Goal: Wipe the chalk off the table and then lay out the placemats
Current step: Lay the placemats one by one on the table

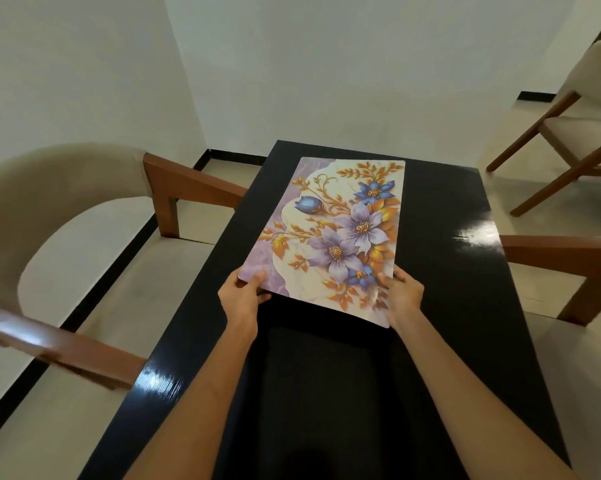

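The table (448, 306) shows no chalk, so wiping seems done. Left hand (242, 296) and right hand (401, 292) pinch the placemat (333, 233) near edge between their fingers; laying remains.

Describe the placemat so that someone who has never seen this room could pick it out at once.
Start at the glossy black table running away from the camera between cushioned wooden chairs. Over its far half is the placemat, its near corners held by the left hand and right hand. It is the only patterned thing here: purple and blue flowers with gold leaves on pale marbling.
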The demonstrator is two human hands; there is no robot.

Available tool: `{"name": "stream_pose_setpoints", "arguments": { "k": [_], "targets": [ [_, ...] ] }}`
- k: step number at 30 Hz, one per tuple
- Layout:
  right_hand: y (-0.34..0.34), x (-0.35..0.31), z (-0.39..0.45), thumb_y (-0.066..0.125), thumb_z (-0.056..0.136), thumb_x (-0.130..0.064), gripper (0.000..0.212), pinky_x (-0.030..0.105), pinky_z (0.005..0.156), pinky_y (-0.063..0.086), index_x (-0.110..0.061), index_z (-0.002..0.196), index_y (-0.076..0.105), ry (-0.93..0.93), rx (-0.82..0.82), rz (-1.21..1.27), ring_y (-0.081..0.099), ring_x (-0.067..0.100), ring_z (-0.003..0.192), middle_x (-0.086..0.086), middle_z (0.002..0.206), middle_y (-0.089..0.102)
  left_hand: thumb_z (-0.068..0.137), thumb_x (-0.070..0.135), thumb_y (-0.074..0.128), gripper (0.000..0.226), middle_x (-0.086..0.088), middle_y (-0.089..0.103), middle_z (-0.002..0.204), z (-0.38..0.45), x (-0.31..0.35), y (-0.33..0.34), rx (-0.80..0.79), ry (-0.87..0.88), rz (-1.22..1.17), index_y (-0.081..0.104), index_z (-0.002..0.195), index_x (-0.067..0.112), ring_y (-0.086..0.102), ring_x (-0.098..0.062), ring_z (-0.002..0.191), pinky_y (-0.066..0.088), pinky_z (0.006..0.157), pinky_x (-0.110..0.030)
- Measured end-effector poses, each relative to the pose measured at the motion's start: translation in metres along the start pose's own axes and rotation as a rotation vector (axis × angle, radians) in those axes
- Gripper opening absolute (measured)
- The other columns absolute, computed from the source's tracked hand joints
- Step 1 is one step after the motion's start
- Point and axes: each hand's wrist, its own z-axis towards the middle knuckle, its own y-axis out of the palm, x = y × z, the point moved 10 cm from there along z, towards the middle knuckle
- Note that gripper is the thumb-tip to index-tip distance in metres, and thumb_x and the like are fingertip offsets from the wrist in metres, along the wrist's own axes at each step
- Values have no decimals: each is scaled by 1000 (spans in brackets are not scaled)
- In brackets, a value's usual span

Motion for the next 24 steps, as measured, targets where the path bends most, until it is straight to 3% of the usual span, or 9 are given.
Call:
{"name": "stream_pose_setpoints", "arguments": {
  "k": [4,5,7,9,11,13,16,20,24],
  "targets": [
    [51,-25,33,67,90,-10,18,41,77,60,-25,98,72,-31,-55,-22,71,22,85,3,94,73,82,12,72,23,-6,67,92,53,9,9,97,58,35,66,104,9,61,-19,78,56,69,-31],
    [65,-33,41,67,90,-13,19,42,76,60,-24,105,71,-31,-75,-24,71,22,86,4,97,73,81,12,72,23,-8,67,92,66,9,11,123,59,41,67,103,9,59,-19,78,56,72,-32],
    [87,-37,61,69,90,-17,43,47,80,59,-20,131,58,14,-106,-27,70,27,90,10,113,69,82,10,71,19,-9,66,89,91,7,17,161,30,65,66,100,8,58,-17,74,56,76,-35],
    [100,-27,75,72,87,-12,58,52,80,58,-15,139,49,101,-130,-78,70,31,91,17,117,65,86,7,66,16,-8,64,85,110,1,23,175,-30,122,65,101,5,56,-14,64,55,66,-29],
    [102,-16,84,69,85,-2,43,49,82,58,-10,127,60,136,-121,-190,70,29,91,15,108,68,90,4,60,17,-10,64,88,125,-5,30,148,-76,150,64,107,3,60,-15,63,55,64,-26],
    [97,-10,87,68,85,0,29,45,83,58,-8,113,67,114,-85,-267,70,25,90,12,101,69,93,5,57,20,-14,66,94,132,-4,36,118,-78,159,61,112,3,68,-21,72,58,71,-30],
    [87,-6,86,70,85,-3,10,40,74,61,-12,89,65,69,-41,-292,68,22,86,8,94,66,93,6,58,26,-17,68,99,136,-3,35,135,-52,177,58,118,3,71,-23,75,59,68,-29],
    [76,-6,78,69,87,-8,16,30,59,59,-14,77,58,5,-6,-360,66,17,73,5,88,60,92,6,60,26,-16,68,90,131,-4,27,197,-27,197,54,117,5,68,-18,62,59,62,-28],
    [76,-10,73,69,87,-12,18,30,63,60,-17,77,55,-32,13,-445,70,17,64,5,82,63,92,4,58,22,-15,68,90,125,-3,22,246,-25,216,55,113,6,69,-19,65,60,68,-32]
  ]
}}
